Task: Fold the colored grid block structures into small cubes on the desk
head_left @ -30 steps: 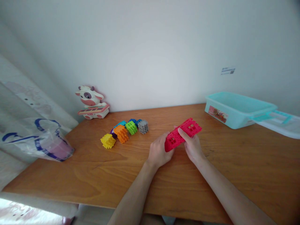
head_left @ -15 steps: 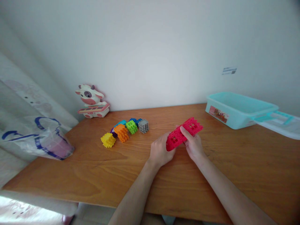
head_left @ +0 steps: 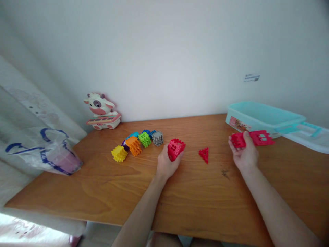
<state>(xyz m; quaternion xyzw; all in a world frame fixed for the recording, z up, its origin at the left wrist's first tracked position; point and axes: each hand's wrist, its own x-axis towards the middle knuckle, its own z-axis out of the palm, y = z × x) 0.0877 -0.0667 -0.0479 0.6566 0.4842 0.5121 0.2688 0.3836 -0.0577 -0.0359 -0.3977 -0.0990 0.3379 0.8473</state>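
Note:
My left hand [head_left: 167, 166] is closed around a stack of red building tiles [head_left: 175, 149]; the top one has a window-like grid. Over to the right, my right hand [head_left: 245, 154] grips flat red building tiles [head_left: 262, 137], its thumb on top, in front of the turquoise bin. How many tiles it holds I cannot tell. Between the hands a red triangular tile [head_left: 204, 155] lies on the table. Stacks of tiles stand left of my left hand: grey [head_left: 157, 138], green [head_left: 144, 139], orange [head_left: 133, 145] and yellow [head_left: 119, 153], with blue and purple ones behind.
The turquoise bin [head_left: 264, 118] stands at the back right, its pale lid [head_left: 315, 139] sticking out to the right. A cow toy keyboard [head_left: 101, 111] sits at the back left. A plastic bag with a pink cup [head_left: 63, 159] stands on the left of the wooden table [head_left: 108, 195].
The red tiles held together by both hands are now parted. My right hand has moved right with some; my left moved slightly left with the others. A red triangle now lies between them.

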